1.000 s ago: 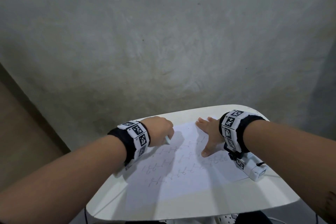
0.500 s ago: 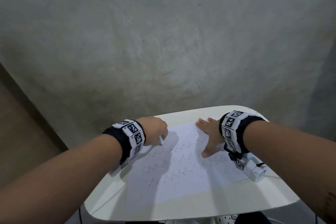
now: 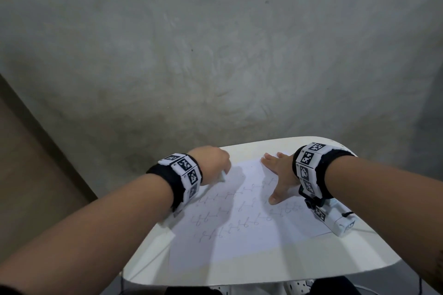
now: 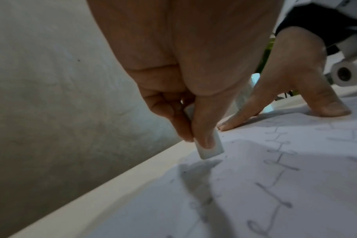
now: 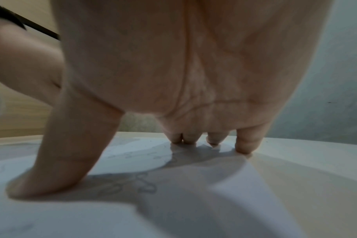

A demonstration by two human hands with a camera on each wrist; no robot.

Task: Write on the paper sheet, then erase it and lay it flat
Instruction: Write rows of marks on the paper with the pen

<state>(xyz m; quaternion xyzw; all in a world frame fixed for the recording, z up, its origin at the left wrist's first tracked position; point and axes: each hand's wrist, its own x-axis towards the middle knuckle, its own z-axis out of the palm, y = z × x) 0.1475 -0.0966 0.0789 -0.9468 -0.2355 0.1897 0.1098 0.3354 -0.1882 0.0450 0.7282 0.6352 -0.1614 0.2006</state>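
Observation:
A white paper sheet (image 3: 239, 227) with rows of pencil marks lies on the white table (image 3: 311, 261). My left hand (image 3: 211, 163) pinches a small white eraser (image 4: 209, 147) between thumb and fingers. The eraser's lower end hovers just above the sheet (image 4: 255, 185) near its far left edge. My right hand (image 3: 278, 175) presses down on the far right part of the sheet (image 5: 132, 153), fingers spread and straight, thumb (image 5: 51, 169) planted on the pencil marks.
The table's rounded edge (image 3: 251, 146) lies just beyond both hands, with a grey concrete floor (image 3: 215, 55) past it. A brown wooden surface (image 3: 28, 163) stands at the left. A white camera unit (image 3: 340, 223) hangs under my right wrist over the sheet's right edge.
My left hand with the eraser has shifted left and back across the top of the sheet. The right hand has stayed pressed in place.

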